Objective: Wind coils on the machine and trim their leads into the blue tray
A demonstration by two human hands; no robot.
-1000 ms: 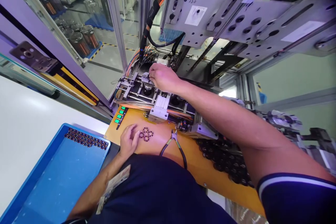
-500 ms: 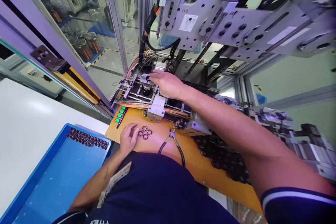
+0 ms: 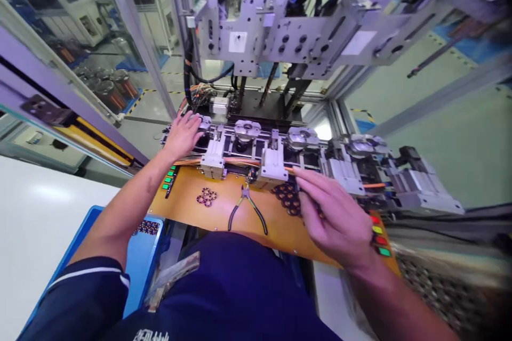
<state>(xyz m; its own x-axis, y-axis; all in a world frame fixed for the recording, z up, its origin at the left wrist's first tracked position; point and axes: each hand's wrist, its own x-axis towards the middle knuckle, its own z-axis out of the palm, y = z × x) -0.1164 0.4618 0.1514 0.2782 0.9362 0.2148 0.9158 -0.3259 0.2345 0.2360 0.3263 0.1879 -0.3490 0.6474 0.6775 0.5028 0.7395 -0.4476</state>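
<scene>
My left hand [image 3: 184, 136] reaches up to the leftmost metal fixture [image 3: 205, 122] of the machine, fingers apart and thumb spread, the fingertips at the fixture's side. I cannot make out anything held there. My right hand [image 3: 338, 216] hovers over the front of the machine, fingers stretched forward and nothing visible in them. Below it, partly covered, lie many dark ring-shaped parts [image 3: 287, 200]. A small cluster of wound rings [image 3: 207, 197] sits on the orange-yellow work surface [image 3: 184, 208]. Cutting pliers [image 3: 247, 205] with black handles rest there, jaws pointing to the machine.
More fixtures [image 3: 247, 130] stand in a row to the right. A large metal plate assembly [image 3: 260, 37] hangs above. Green buttons [image 3: 168, 180] line the left side, coloured buttons [image 3: 380, 237] the right. A blue tray [image 3: 90, 218] with wound rings stands at left.
My left hand has gone from beside the ring cluster up to the leftmost fixture. My right hand has drawn back from that fixture to the right. The camera view has turned rightward.
</scene>
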